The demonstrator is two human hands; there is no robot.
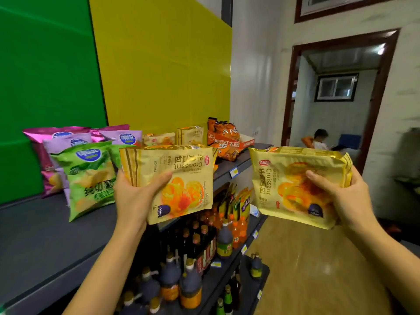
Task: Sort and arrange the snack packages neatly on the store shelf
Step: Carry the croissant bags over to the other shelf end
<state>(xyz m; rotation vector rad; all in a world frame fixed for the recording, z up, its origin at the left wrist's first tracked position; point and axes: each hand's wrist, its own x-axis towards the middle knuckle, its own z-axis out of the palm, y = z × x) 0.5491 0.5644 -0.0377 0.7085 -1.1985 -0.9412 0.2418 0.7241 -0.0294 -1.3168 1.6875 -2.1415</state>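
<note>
Each grip is closed on a croissant pack: left hand (138, 196) holds one (179, 180) upside down before the top shelf (45, 242), right hand (336, 196) holds another (293, 185) beyond the shelf's end. Shelved inverted, it would probably spoil the row; a careless push could topple the green chip bag (91, 178).

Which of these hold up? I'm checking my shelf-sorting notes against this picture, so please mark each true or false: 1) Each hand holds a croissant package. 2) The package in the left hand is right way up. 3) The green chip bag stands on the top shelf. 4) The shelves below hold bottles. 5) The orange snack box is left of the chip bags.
1) True: the left hand and right hand each grip a yellow croissant package.
2) False: the left package has its print upside down; the right package reads upright.
3) True: the green chip bag stands there.
4) True: bottles fill them.
5) False: the orange snack box is to their right.
</note>
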